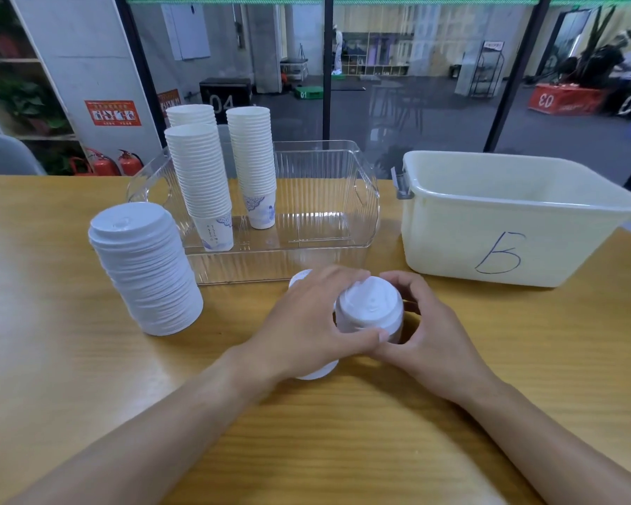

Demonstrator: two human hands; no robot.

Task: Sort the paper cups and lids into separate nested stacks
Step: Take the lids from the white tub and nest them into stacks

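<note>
Both hands meet at the table's middle around a white lidded paper cup (pixel 370 309). My left hand (pixel 306 322) wraps its left side, thumb under the lid's rim. My right hand (pixel 427 333) cups its right side. Another white cup or lid (pixel 299 280) shows partly behind and under my left hand. A tall stack of white lids (pixel 146 271) stands on the table to the left. Three nested stacks of paper cups, one (pixel 201 184) in front, one (pixel 254 162) to its right and one (pixel 192 116) behind, stand in the clear bin (pixel 328 227).
A cream plastic tub (pixel 518 220) marked "B" sits at the right, close to the clear bin. The wooden table (pixel 325 431) stretches toward me. Glass panels and a hall lie beyond the table's far edge.
</note>
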